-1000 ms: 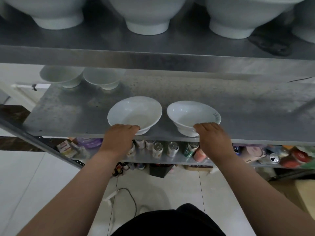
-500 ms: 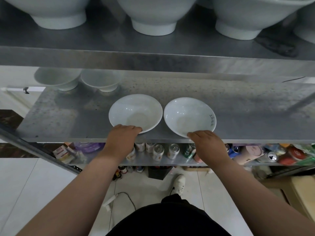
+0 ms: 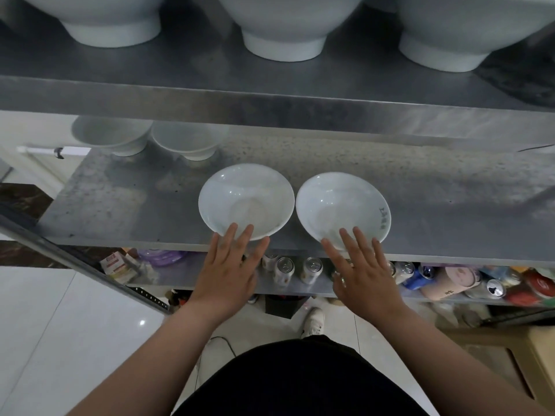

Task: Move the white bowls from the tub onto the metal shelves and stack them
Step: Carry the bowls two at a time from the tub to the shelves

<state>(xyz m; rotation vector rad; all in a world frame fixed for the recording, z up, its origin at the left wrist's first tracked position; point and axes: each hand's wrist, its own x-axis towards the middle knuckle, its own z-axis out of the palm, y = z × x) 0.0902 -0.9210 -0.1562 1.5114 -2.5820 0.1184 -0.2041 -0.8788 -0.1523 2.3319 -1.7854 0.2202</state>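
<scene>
Two white bowls [image 3: 246, 201] [image 3: 342, 210] sat side by side near the front edge of the middle metal shelf [image 3: 120, 205], just released, as the left hand [image 3: 229, 273] and right hand [image 3: 360, 271] had spread flat and empty, suggesting stacking came next.

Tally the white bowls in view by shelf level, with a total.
Top shelf, large bowls, partly cropped: 3
Middle shelf, front bowls: 2
Middle shelf, rear bowls: 2
Total: 7
</scene>
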